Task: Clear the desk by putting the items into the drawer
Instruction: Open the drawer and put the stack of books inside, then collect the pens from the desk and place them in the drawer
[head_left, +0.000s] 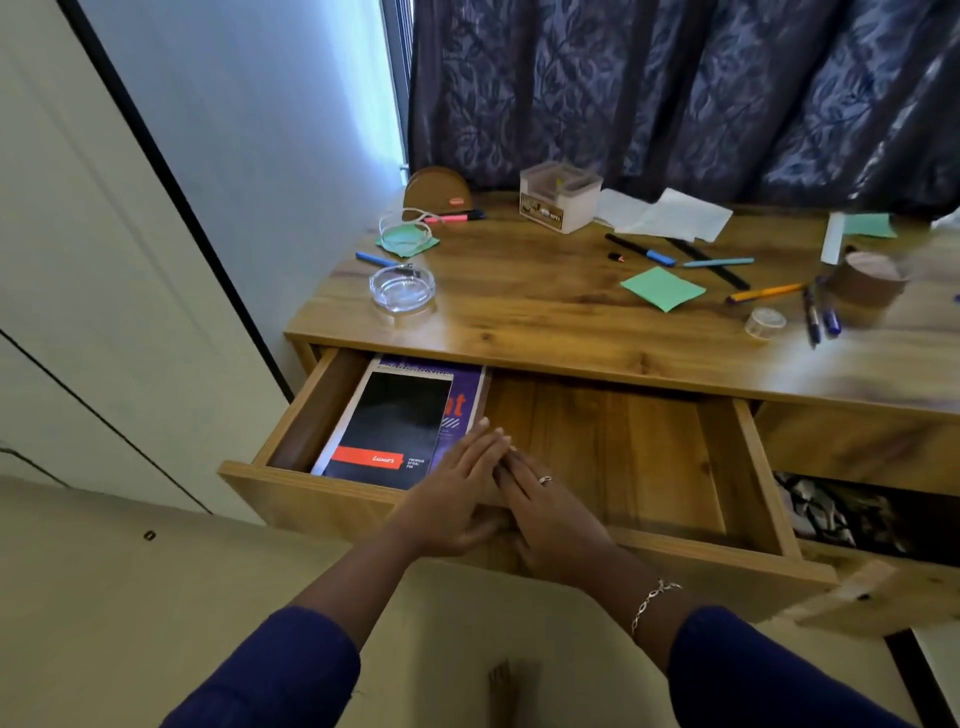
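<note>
The black spiral pad lies flat in the left end of the open drawer. Its long axis runs front to back, with the bound edge toward the desk and the bottom edge toward the drawer front. An orange band near that front end carries "Luxor" in white script, and beside it is small print reading "PREMIUM SPIRAL PAD". Under the pad lies a purple book showing a large orange "t".

Both hands lie over the drawer's front edge with fingers straight and together. The left hand has its fingers crossed over those of the right hand, and its fingertips reach the book's right edge.

On the desk are a glass ashtray, a green sticky note, an orange pen, white papers and a clear plastic box.
</note>
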